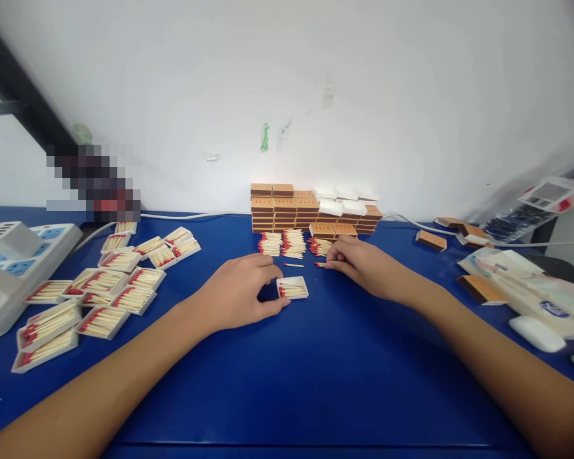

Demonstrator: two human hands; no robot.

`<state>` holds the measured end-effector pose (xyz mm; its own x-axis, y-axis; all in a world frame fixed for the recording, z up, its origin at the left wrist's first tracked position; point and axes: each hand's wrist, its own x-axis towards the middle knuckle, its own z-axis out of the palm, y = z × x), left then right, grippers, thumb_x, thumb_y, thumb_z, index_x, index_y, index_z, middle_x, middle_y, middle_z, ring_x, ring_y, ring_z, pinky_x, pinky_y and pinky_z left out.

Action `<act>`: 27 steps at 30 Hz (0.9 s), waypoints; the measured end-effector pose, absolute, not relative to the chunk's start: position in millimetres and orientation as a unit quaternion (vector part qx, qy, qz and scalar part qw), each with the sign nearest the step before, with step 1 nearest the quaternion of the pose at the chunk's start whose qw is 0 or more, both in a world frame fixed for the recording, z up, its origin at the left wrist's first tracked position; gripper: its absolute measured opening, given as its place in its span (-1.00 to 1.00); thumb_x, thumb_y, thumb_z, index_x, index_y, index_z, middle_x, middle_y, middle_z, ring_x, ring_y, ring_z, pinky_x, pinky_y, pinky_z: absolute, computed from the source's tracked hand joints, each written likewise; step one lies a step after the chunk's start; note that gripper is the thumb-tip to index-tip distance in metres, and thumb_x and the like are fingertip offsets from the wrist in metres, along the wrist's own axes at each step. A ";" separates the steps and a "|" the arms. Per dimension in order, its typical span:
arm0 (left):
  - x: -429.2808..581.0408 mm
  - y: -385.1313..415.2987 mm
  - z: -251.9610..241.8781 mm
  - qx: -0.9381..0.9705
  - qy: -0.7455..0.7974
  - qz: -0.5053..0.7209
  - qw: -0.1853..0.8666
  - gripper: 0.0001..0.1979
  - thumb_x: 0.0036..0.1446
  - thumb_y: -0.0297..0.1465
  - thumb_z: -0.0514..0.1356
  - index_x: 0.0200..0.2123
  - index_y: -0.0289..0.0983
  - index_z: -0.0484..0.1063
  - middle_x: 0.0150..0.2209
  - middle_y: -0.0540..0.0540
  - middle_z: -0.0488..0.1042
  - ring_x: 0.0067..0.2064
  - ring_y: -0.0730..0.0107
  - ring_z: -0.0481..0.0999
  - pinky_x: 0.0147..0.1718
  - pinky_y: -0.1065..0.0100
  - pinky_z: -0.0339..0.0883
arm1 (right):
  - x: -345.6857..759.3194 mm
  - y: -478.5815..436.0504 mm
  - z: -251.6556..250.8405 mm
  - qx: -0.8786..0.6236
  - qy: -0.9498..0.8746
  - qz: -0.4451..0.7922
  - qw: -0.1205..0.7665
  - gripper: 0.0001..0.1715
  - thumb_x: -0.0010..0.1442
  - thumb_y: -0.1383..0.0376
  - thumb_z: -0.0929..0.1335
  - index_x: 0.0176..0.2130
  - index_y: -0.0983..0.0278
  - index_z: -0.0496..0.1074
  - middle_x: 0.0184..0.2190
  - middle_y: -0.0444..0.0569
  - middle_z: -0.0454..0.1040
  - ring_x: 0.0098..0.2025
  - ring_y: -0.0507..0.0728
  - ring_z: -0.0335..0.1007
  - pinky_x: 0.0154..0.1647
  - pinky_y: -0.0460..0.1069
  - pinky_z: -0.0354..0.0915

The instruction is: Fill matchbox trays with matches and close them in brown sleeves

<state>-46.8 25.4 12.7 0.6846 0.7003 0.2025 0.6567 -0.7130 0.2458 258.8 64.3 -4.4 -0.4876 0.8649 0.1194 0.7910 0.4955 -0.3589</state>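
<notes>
Head view: a small white tray (291, 289) with a few matches in it is set in the middle of a blue surface (316, 382), and clock places are told from there. At 9 o'clock, the tray's end is held between the thumb and finger of the left hand (242, 290). At 2 o'clock, the fingers of the right hand (361, 264) are closed together on the plain end of a match (319, 264); whether more than one is pinched cannot be told. One lone match (294, 265) is laid at 12 o'clock, near the tray. Past it, three match piles (294, 244) are lined up from 11 to 1 o'clock, in front of a big stack of matchboxes (275, 210). More trays (104, 322), full of matches, are spread at 9 o'clock, beside a power strip (38, 258). A soft packet (555, 280) is seen at 3 o'clock.
</notes>
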 end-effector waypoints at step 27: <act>-42.3 24.7 10.9 0.917 0.362 0.143 0.085 -0.70 0.29 -0.16 0.29 -0.07 -0.24 0.58 -0.23 -0.07 0.54 -0.17 0.22 0.54 -0.22 0.23 0.37 | 193.8 48.8 -8.9 -0.465 -0.859 0.088 0.194 -0.89 0.43 0.26 0.36 -0.20 0.22 0.41 -0.20 0.01 0.44 -0.17 0.18 0.43 -0.17 0.05 0.32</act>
<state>-42.3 24.7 10.9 0.6975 0.6879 0.2006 0.6393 -0.7239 0.2592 193.8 48.8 -8.9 -0.4917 0.8339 0.2508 0.7653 0.5512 -0.3323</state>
